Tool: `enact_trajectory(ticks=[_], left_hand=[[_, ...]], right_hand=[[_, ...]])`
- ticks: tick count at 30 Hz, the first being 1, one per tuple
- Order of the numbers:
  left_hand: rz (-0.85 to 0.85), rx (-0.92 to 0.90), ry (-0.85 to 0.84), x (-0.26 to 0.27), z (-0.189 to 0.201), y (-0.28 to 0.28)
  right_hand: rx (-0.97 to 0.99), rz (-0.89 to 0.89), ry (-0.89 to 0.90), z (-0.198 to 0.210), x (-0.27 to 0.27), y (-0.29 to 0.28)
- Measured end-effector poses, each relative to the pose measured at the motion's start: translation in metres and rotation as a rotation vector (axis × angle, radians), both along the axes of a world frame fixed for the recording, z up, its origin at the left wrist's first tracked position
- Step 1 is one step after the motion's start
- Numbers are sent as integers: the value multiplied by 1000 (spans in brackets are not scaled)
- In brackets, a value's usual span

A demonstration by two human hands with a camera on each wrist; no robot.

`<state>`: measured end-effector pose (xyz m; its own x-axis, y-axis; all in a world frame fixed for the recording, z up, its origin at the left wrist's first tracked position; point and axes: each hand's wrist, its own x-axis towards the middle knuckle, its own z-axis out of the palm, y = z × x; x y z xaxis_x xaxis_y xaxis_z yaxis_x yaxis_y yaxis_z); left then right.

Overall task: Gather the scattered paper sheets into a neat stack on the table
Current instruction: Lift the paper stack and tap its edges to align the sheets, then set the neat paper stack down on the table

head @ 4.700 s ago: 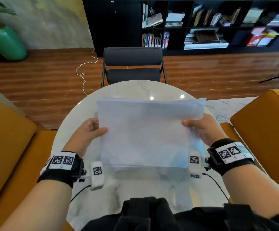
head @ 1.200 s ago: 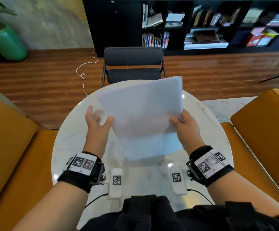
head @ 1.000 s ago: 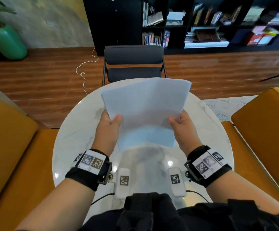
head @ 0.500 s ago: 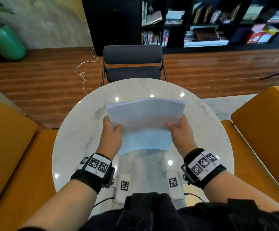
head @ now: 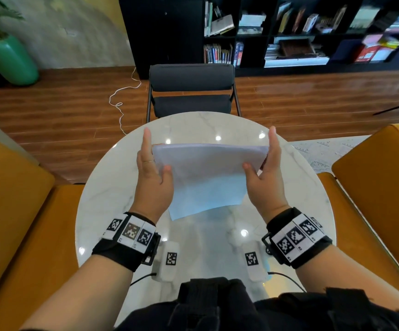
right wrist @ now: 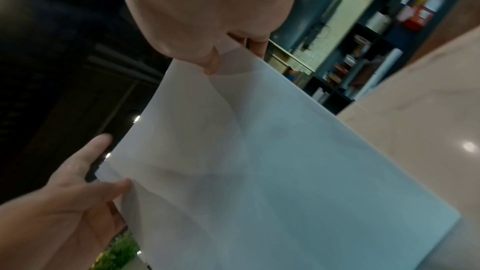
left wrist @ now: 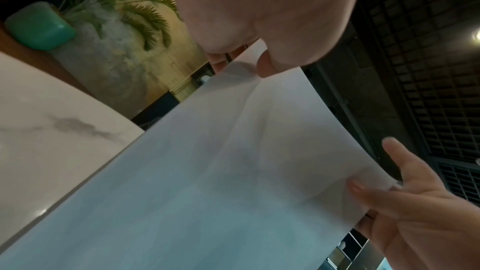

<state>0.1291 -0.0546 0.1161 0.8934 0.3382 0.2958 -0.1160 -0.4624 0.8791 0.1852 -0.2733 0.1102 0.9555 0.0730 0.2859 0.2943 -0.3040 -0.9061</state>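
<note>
A stack of white paper sheets (head: 205, 177) stands tilted over the middle of the round marble table (head: 107, 201), its lower edge at or just above the tabletop. My left hand (head: 154, 163) holds the stack's left side and my right hand (head: 264, 166) its right side. Each thumb lies on the front face, and each index finger points straight up along a side edge. In the left wrist view my thumb presses the sheets (left wrist: 221, 171), with fingers behind them. The right wrist view shows the same hold on the paper (right wrist: 259, 171).
A dark chair (head: 191, 89) stands at the table's far side. Orange seats flank the table on the left (head: 10, 199) and on the right (head: 379, 187). A black bookshelf (head: 289, 32) lines the back wall, and a green plant pot (head: 10, 60) stands at the far left.
The stack was turned from landscape to portrait, then brought down from a raised position toward the tabletop. Both hands slid up along its sides and the index fingers straightened.
</note>
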Motion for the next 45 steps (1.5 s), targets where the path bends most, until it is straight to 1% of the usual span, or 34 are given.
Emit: enact_trajectory(ticks=[2,3,5,7,8,11,12,14,16,20,22,23,25,27,31,34,37,39,41,43,45], left_hand=[[-18,127,13,2,4,0],[-23,160,16,2,5,0],[-16,167,1,3,4,1],[-21,95,15,3,2,4],[-32,19,38,3,1,5],[-76,-265,159,2,-11,5],[-77,-302,226,1,-17,4],[-44,-310,328,-1,-29,1],[0,-328,356,-3,-29,-3],[50,-346,269,0,-13,-8],[66,-362,255,1,-15,-7],[70,-360,270,0,-22,-7],[58,-328,347,-3,-46,-5],[23,-254,445,-7,-75,-3],[9,-109,639,-13,-117,3],[50,-50,692,-13,-128,2],[102,-26,646,-9,-129,0],[127,-8,647,-6,-128,-2],[125,-15,694,-5,-129,-6],[110,-31,774,-6,-132,-11],[125,-64,819,-10,-137,-16]], right_hand=[[-145,11,-127,2,5,0],[-200,13,-159,2,7,-1],[-220,-5,-173,3,10,-4],[-152,-37,-106,4,11,-6],[-93,-36,-33,3,11,-8],[132,26,268,-8,15,-10],[172,34,355,-14,16,-10],[172,26,451,-23,16,-8],[167,11,466,-27,16,-4],[186,-27,386,-18,19,-1],[172,-37,367,-18,19,-1],[149,-35,375,-22,18,-2],[43,-37,431,-37,13,-2],[-69,-41,504,-56,7,-5],[-156,-35,595,-79,1,-10],[-233,-22,640,-97,1,-10],[-277,-37,652,-110,2,-11],[-338,-59,650,-114,7,-13],[-422,-60,684,-114,10,-14],[-507,-30,761,-116,13,-14],[-547,-13,840,-124,15,-16]])
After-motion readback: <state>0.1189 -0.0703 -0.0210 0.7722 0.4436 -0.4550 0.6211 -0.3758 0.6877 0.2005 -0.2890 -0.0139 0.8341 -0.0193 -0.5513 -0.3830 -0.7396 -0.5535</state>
